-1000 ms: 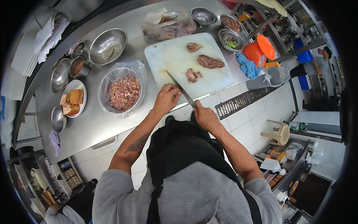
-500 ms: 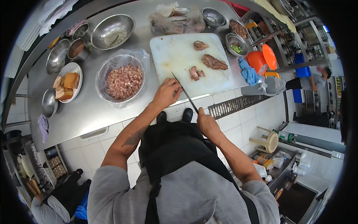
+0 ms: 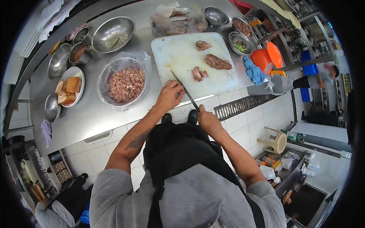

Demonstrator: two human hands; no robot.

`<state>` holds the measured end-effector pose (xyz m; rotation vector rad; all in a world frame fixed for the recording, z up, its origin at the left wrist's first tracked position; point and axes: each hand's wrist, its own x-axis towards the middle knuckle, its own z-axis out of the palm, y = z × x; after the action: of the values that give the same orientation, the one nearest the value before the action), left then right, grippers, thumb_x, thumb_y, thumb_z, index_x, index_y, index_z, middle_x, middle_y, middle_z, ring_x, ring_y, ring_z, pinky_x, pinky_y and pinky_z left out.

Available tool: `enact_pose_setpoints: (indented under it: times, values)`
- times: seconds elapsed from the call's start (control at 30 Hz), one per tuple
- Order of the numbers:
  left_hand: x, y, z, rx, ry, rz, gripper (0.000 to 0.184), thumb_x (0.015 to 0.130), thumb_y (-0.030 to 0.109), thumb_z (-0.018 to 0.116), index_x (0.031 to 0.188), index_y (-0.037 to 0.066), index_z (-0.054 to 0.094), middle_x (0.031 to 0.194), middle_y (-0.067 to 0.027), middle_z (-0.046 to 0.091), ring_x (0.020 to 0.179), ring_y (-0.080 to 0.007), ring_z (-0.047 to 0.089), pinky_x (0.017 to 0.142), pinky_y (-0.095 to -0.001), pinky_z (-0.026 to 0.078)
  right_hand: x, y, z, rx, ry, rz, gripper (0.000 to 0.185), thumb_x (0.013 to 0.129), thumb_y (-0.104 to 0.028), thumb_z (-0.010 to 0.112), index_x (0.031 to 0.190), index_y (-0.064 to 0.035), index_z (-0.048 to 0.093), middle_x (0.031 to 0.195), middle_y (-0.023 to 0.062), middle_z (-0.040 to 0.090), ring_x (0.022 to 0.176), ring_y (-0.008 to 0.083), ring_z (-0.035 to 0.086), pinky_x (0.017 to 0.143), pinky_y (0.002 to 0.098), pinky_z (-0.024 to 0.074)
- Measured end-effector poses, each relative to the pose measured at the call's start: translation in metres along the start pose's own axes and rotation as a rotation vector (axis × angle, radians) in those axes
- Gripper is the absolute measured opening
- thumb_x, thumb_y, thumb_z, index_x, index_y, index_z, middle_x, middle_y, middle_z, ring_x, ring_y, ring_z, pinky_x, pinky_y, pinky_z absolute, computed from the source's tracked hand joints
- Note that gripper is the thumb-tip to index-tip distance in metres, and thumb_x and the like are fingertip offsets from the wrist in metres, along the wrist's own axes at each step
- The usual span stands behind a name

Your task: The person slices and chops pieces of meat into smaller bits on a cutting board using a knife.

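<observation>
A kitchen knife [image 3: 185, 91] slants across the near edge of a white cutting board [image 3: 167, 49], its tip toward the upper left. My right hand [image 3: 209, 121] is wrapped round its handle. Beside the blade, on the left, my left hand [image 3: 169, 96] rests at the board's edge with curled fingers. Whatever those fingers hold, if anything, is hidden. Small cut meat pieces [image 3: 197, 74] lie to the right of the blade. Farther back on the board are a larger chunk of cooked meat [image 3: 218, 62] and a smaller chunk [image 3: 203, 45].
Left of the board stands a plastic-lined bowl of chopped meat [image 3: 126, 84]. Beyond it are a plate of meat blocks [image 3: 72, 89] and a metal bowl [image 3: 113, 35]. A blue cloth [image 3: 254, 71] and orange container [image 3: 262, 60] sit at the right. Other people [image 3: 323, 80] are nearby.
My right hand and the knife have slid slightly forward and left past my left hand. My left hand stays in nearly the same place. The whole view has shifted a little.
</observation>
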<state>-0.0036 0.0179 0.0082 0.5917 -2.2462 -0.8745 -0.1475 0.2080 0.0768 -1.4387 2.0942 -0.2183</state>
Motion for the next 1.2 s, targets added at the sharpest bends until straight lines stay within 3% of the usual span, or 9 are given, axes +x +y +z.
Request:
enact_pose_setpoints:
  times: [0.27, 0.4, 0.47, 0.6, 0.83, 0.97, 1.2]
  values:
    - [-0.004, 0.001, -0.002, -0.004, 0.048, 0.006, 0.013, 0.076, -0.001, 0.075, 0.086, 0.005, 0.07, 0.095, -0.0097, 0.066, 0.096, -0.0324, 0.063, 0.085, -0.0418, 0.055, -0.013, -0.022, -0.05, -0.121, -0.049, -0.001, 0.02, 0.097, -0.008, 0.047, 0.114, 0.003, 0.049, 0.081, 0.0367, 0.069, 0.079, 0.0562, 0.069, 0.075, 0.0657, 0.0546]
    - [-0.002, 0.002, 0.0, 0.0, 0.068, 0.024, 0.014, 0.073, -0.002, 0.074, 0.082, 0.005, 0.067, 0.094, -0.0098, 0.066, 0.096, -0.0322, 0.063, 0.085, -0.0421, 0.055, -0.013, -0.013, -0.031, -0.135, -0.073, -0.001, 0.021, 0.097, -0.008, 0.048, 0.114, 0.0043, 0.049, 0.08, 0.0359, 0.069, 0.078, 0.0549, 0.07, 0.073, 0.064, 0.0556]
    - [-0.005, 0.003, 0.002, -0.002, 0.046, 0.007, 0.013, 0.074, -0.001, 0.074, 0.083, 0.005, 0.067, 0.094, -0.0098, 0.066, 0.097, -0.0321, 0.063, 0.086, -0.0421, 0.055, 0.011, 0.005, 0.004, -0.077, 0.028, -0.056, 0.022, 0.097, -0.008, 0.047, 0.116, 0.0042, 0.05, 0.079, 0.0354, 0.069, 0.077, 0.055, 0.069, 0.072, 0.0638, 0.0559]
    - [-0.004, 0.002, -0.006, -0.022, 0.039, -0.002, 0.01, 0.077, 0.001, 0.073, 0.086, 0.005, 0.069, 0.095, -0.0099, 0.067, 0.099, -0.032, 0.062, 0.087, -0.0417, 0.055, 0.026, -0.01, -0.023, -0.049, 0.034, -0.072, 0.024, 0.097, -0.008, 0.046, 0.117, 0.0048, 0.05, 0.082, 0.0358, 0.069, 0.08, 0.0553, 0.07, 0.074, 0.0639, 0.0559]
    - [-0.004, -0.006, -0.006, 0.098, 0.059, 0.016, 0.011, 0.078, 0.001, 0.073, 0.088, 0.004, 0.07, 0.096, -0.0102, 0.067, 0.099, -0.032, 0.063, 0.088, -0.0416, 0.055, -0.015, -0.036, -0.077, -0.195, -0.152, 0.04, 0.024, 0.098, -0.011, 0.047, 0.117, 0.0035, 0.05, 0.088, 0.0371, 0.07, 0.085, 0.057, 0.069, 0.082, 0.0637, 0.0554]
    - [-0.007, -0.008, -0.007, 0.064, 0.057, 0.013, 0.012, 0.078, 0.001, 0.075, 0.089, 0.004, 0.071, 0.098, -0.0104, 0.069, 0.099, -0.0322, 0.064, 0.088, -0.0417, 0.056, 0.013, 0.002, 0.0, -0.057, -0.029, -0.039, 0.023, 0.098, -0.01, 0.047, 0.116, 0.0033, 0.05, 0.086, 0.0369, 0.069, 0.083, 0.057, 0.069, 0.078, 0.0644, 0.0551]
    - [-0.007, -0.008, -0.01, 0.068, 0.08, 0.034, 0.012, 0.078, 0.001, 0.076, 0.088, 0.004, 0.071, 0.099, -0.0103, 0.07, 0.099, -0.0328, 0.064, 0.087, -0.0422, 0.055, 0.024, -0.034, -0.055, -0.141, -0.061, -0.061, 0.026, 0.097, -0.01, 0.048, 0.12, 0.003, 0.05, 0.083, 0.0351, 0.069, 0.081, 0.056, 0.069, 0.076, 0.0647, 0.0549]
